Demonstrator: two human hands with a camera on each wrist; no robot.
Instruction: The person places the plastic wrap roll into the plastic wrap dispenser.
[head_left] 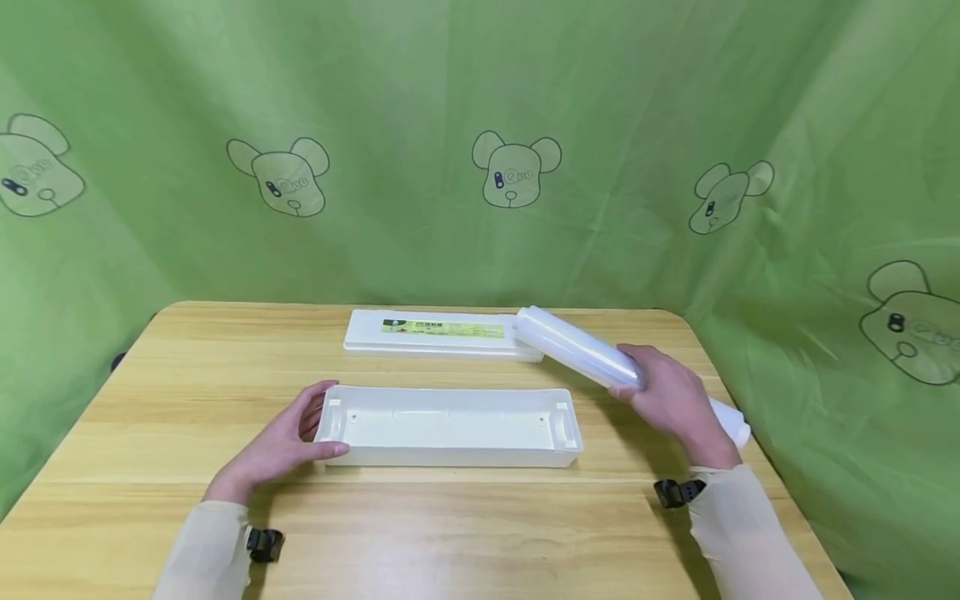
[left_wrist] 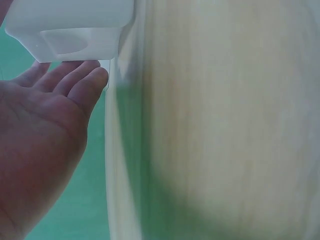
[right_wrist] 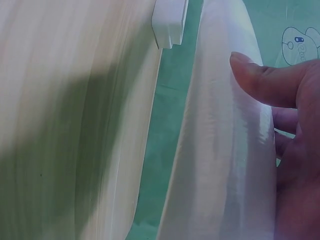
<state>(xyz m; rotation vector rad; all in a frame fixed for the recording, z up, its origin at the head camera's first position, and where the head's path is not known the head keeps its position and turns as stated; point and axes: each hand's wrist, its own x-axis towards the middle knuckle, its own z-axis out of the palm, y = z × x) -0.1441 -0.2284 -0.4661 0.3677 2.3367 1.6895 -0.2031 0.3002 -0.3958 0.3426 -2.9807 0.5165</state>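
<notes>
A long white plastic box (head_left: 450, 457) stands on the table, its open top facing up and its inside bare. My left hand (head_left: 281, 442) holds its left end, thumb at the front wall and fingers round the back corner. In the left wrist view, the fingers (left_wrist: 82, 80) reach the end of the box (left_wrist: 75, 42). My right hand (head_left: 667, 396) grips a roll of cling film (head_left: 573, 343), tilted and raised above the table to the right of the box. The roll (right_wrist: 225, 140) lies between thumb and fingers in the right wrist view.
Behind the box lies a flat white lid (head_left: 442, 342) with a yellow-green label; the roll's far end overlaps its right end in the head view. The wooden table (head_left: 420, 533) ends at a green curtain (head_left: 405, 233) printed with mouse heads.
</notes>
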